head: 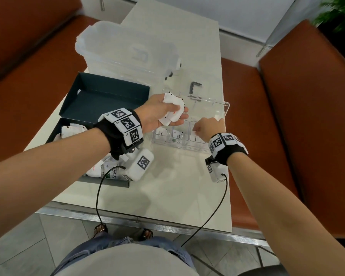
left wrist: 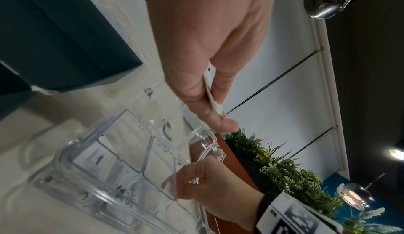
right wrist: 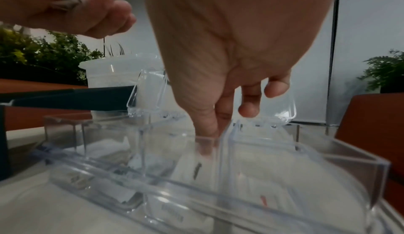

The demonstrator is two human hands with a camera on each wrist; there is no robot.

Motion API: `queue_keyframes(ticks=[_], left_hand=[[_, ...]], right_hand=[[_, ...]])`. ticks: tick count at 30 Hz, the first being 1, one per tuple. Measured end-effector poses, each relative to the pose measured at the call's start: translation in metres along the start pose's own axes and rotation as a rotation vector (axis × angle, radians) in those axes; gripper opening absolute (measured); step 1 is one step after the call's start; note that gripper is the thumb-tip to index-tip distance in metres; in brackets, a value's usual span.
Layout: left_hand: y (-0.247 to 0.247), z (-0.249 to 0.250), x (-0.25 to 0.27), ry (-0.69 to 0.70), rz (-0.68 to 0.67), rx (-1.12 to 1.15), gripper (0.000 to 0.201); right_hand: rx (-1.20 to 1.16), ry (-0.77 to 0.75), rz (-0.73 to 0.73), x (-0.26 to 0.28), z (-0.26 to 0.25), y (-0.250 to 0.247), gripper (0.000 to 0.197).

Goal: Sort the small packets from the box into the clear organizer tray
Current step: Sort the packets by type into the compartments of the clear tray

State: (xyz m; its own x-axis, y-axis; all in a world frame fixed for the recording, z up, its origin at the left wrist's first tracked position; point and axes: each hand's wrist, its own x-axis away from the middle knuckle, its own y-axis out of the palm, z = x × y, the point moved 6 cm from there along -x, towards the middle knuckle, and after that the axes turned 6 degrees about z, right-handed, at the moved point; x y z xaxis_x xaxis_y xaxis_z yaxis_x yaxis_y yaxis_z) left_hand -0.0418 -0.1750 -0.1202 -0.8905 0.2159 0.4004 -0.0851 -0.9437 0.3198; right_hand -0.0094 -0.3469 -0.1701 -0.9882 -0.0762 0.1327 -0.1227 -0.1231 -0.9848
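My left hand (head: pixel 174 113) hovers palm-up over the far left of the clear organizer tray (head: pixel 225 108), gripping a bunch of small white packets (head: pixel 171 102). In the left wrist view their edge (left wrist: pixel 211 92) shows between thumb and fingers. My right hand (head: pixel 204 126) reaches down into a near compartment of the tray (right wrist: pixel 349 158), thumb and forefinger (right wrist: pixel 207 127) pinched on a white packet (right wrist: pixel 192 161). Other packets lie in neighbouring compartments (head: pixel 177 135). The dark open box (head: pixel 108 98) at left holds more packets (head: pixel 73 130).
A large translucent lidded container (head: pixel 124 48) stands behind the box. A small black bracket (head: pixel 195 86) lies beyond the tray. Orange benches (head: pixel 287 126) flank the pale table, whose metal front edge (head: pixel 147 226) is near me. Cables hang from both wrist units.
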Motion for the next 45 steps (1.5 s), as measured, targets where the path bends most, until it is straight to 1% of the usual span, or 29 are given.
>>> queue_keyframes(ticks=[3, 6, 9, 12, 14, 15, 17, 19, 20, 22, 23, 25, 27, 32, 34, 37, 39, 41, 43, 45], left_hand=[[-0.002, 0.000, 0.000, 0.007, 0.005, 0.000, 0.034], [-0.005, 0.000, 0.000, 0.008, 0.012, 0.023, 0.032], [-0.007, 0.001, 0.000, 0.009, 0.016, 0.038, 0.030], [-0.007, 0.001, 0.000, 0.003, 0.021, 0.061, 0.030], [-0.007, 0.002, 0.000, -0.008, 0.026, 0.078, 0.029], [-0.006, 0.002, -0.001, -0.020, 0.030, 0.095, 0.029], [-0.006, 0.003, 0.000, -0.053, 0.037, 0.146, 0.027], [-0.005, 0.003, 0.000, -0.088, 0.030, 0.204, 0.027], [-0.004, 0.002, 0.001, -0.098, 0.024, 0.217, 0.028], [-0.002, 0.002, 0.001, -0.093, 0.008, 0.198, 0.031], [0.000, 0.003, 0.001, -0.079, -0.005, 0.171, 0.031], [0.004, 0.003, 0.000, -0.041, -0.028, 0.102, 0.032], [0.006, 0.003, -0.001, -0.024, -0.031, 0.064, 0.032], [0.012, -0.002, 0.000, -0.054, -0.040, 0.087, 0.017], [0.015, -0.004, 0.001, -0.048, -0.027, 0.094, 0.016], [0.017, -0.003, 0.003, 0.004, -0.004, 0.100, 0.020], [0.018, -0.002, 0.004, 0.040, 0.013, 0.106, 0.026], [0.019, -0.001, 0.005, 0.068, 0.038, 0.114, 0.031], [0.022, 0.001, 0.006, 0.093, 0.046, 0.133, 0.031], [0.025, 0.003, 0.008, 0.118, 0.055, 0.157, 0.031]], right_hand=[[0.149, -0.023, -0.061, -0.002, -0.001, 0.011, 0.026], [0.186, -0.040, -0.121, -0.003, -0.001, 0.019, 0.026], [0.155, -0.035, -0.116, -0.004, -0.002, 0.018, 0.010], [0.090, -0.023, -0.128, -0.001, -0.002, 0.017, 0.022], [0.030, -0.016, -0.097, 0.003, -0.001, 0.010, 0.025], [-0.017, -0.007, -0.052, 0.006, 0.000, 0.003, 0.025], [-0.180, 0.027, 0.115, 0.015, 0.000, -0.017, 0.023], [-0.450, 0.073, 0.296, 0.028, -0.001, -0.040, 0.022], [-0.616, 0.085, 0.359, 0.036, -0.005, -0.049, 0.021], [-0.891, 0.096, 0.438, 0.049, -0.018, -0.064, 0.020], [-0.966, 0.103, 0.457, 0.053, -0.024, -0.069, 0.024], [-1.039, 0.127, 0.448, 0.056, -0.032, -0.074, 0.035], [-1.078, 0.154, 0.406, 0.054, -0.034, -0.074, 0.040], [-1.185, 0.224, 0.336, 0.054, -0.022, -0.071, 0.026], [-1.239, 0.239, 0.321, 0.054, -0.015, -0.071, 0.019], [-1.363, 0.303, 0.317, 0.054, 0.001, -0.070, 0.007], [-1.478, 0.344, 0.299, 0.056, 0.010, -0.070, 0.010], [-1.589, 0.340, 0.248, 0.057, 0.014, -0.069, 0.015], [-1.634, 0.302, 0.200, 0.058, 0.014, -0.071, 0.016], [-1.620, 0.266, 0.201, 0.058, 0.016, -0.075, 0.014]])
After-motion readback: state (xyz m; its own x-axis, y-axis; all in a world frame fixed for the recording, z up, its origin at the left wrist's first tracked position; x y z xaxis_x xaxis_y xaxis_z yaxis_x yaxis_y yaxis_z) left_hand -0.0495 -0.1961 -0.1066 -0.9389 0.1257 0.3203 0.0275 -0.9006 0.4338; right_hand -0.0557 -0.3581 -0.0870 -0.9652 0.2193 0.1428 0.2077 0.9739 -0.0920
